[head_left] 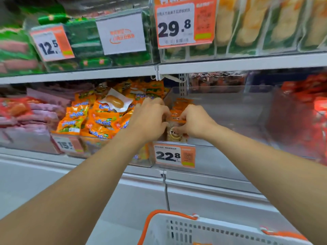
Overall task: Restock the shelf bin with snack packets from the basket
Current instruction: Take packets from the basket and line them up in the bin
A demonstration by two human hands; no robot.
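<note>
While both my left hand (150, 119) and right hand (192, 121) pinch the snack packets (175, 133) at the clear bin (230, 106) front, any loosened finger could spill them.

A shop, plainly a grocery or snack aisle. Long white metal shelves (247, 63) stacked in tiers, each lined with clear plastic bins (230, 110) full of wrapped goods: heaped orange snack packets (99, 119), green packs (85, 38) above, red packs (307, 103) to the right, pink packs (40, 110) to the left. Orange-and-white price tags clipped to the bin fronts, reading 29.8 (175, 27), 12.5 (48, 45), 15.5 (66, 145) and 22.8 (174, 155), with barcodes or square codes printed beside the figures. Below, at the bottom edge, a white shopping basket (194, 228) with orange handles.
</note>
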